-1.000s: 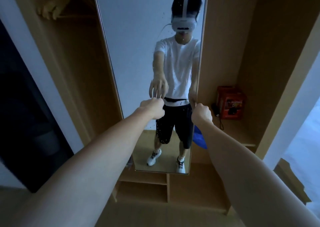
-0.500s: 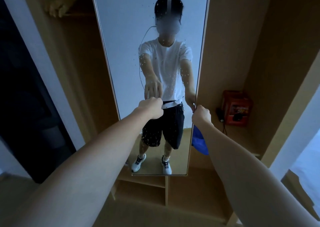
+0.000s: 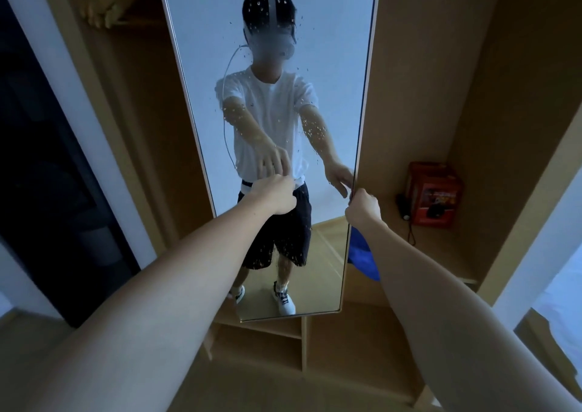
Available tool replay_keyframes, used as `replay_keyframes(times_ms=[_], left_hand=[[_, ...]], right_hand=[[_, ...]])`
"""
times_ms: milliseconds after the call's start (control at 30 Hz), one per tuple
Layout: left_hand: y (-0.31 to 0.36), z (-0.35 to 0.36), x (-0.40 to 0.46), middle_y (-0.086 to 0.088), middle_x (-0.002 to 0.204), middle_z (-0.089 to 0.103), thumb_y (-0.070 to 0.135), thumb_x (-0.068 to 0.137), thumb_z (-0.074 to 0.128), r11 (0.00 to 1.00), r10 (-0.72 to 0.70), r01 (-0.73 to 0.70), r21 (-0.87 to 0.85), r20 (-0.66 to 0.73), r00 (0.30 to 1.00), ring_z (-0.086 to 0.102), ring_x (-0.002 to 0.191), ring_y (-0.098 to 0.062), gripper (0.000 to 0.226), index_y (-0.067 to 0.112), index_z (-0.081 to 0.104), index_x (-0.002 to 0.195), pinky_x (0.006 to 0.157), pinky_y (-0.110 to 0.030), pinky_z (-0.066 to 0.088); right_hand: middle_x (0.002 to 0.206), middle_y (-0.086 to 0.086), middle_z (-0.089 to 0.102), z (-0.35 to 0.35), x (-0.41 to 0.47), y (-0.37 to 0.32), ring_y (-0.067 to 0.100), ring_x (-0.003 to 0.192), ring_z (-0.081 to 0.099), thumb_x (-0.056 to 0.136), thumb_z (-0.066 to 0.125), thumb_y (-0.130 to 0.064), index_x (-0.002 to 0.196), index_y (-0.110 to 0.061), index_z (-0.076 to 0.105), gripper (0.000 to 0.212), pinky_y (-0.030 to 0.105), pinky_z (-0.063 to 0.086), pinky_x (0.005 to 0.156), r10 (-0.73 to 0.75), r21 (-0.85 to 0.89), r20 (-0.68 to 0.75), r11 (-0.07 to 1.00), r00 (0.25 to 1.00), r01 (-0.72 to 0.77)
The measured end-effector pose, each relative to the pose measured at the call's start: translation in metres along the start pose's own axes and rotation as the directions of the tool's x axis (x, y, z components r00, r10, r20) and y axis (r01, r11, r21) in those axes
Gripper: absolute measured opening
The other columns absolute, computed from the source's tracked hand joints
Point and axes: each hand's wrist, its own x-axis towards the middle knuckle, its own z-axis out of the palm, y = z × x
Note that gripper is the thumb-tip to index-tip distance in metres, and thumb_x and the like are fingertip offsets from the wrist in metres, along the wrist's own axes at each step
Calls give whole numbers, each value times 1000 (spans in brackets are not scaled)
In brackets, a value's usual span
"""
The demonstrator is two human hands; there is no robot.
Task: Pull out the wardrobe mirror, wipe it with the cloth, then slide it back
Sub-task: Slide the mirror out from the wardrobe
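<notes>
Head view: the tall wardrobe mirror (image 3: 277, 65) stands upright in front of the open wooden wardrobe (image 3: 419, 96); its top edge is cut off by the frame, and its bottom edge sits just above the low shelf compartments (image 3: 271, 342). The glass is speckled with droplets, densest over the reflected arms and shorts; the reflected face is blurred and cannot be read.

The right hand (image 3: 362, 207) is curled round the mirror's right edge at mid-height, fingers wrapped behind the frame and hidden from view. The left hand (image 3: 277, 196) is held against the glass near the middle with the fingers curled under; the fingertips are hidden by the back of the hand, so whether they touch the glass or hold anything cannot be told. Both forearms run out of the lower frame corners.

A blue cloth (image 3: 362, 254) lies behind the mirror's right edge, on the wardrobe shelf (image 3: 441, 254); only a part shows, the rest being covered by the mirror and the right forearm. A red box (image 3: 433, 197) stands at the back of that shelf; a small dark object with a cord (image 3: 404, 210) lies just beside it, too small to identify. A yellowish item (image 3: 100, 14) at upper left is cut off and indistinct.

The left side shows a white vertical strip (image 3: 78, 112) and a dark opening (image 3: 37, 159); the floor (image 3: 220, 389) is light wood.
</notes>
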Motion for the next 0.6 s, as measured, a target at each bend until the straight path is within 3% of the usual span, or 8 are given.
replay_keyframes(times_ms=[100, 233, 300, 467, 600], left_hand=[[-2, 1, 0, -7, 90, 60, 13, 92, 47, 1000, -12, 12, 4, -4, 1000, 60, 79, -30, 10, 9, 56, 95, 67, -36, 47], [-6, 0, -2, -6, 86, 60, 13, 91, 47, 1000, -19, 18, 10, 3, 1000, 56, 72, -28, 15, 8, 61, 95, 64, -33, 41], [-7, 0, -3, -7, 87, 61, 12, 90, 47, 1000, -21, 21, 10, 1, 1000, 55, 72, -28, 15, 8, 61, 94, 64, -33, 40], [-6, -2, -7, -5, 86, 55, 10, 90, 46, 1000, 11, -11, 0, 18, 1000, 52, 72, -27, 12, 9, 58, 93, 58, -31, 35], [-3, -2, -11, -4, 74, 44, 7, 91, 42, 999, 35, -35, -2, 10, 999, 39, 60, -23, 14, 10, 46, 78, 54, -30, 27]], right_hand=[[123, 20, 51, 2, -2, 0, 33, 102, 55, 90, 49, 4, 126, 0, 43, 37, 35, 44, 73, 21, 30, -60, 999, 998, -20], [103, 18, 55, 3, -6, -4, 30, 83, 56, 89, 44, 7, 121, -6, 37, 36, 36, 45, 60, 22, 91, -77, 996, 997, -15], [100, 16, 53, 3, -8, -6, 29, 82, 54, 90, 43, 7, 123, -5, 38, 35, 36, 45, 61, 28, 80, -74, 997, 997, -22], [111, 19, 56, 1, -16, -4, 30, 87, 52, 90, 44, 5, 126, -4, 40, 37, 37, 45, 68, 23, 45, -92, 999, 995, -19], [121, 20, 53, -3, -21, -2, 31, 95, 54, 90, 46, 3, 131, -4, 40, 42, 38, 47, 73, 16, 17, -8, 1000, 1000, -16]])
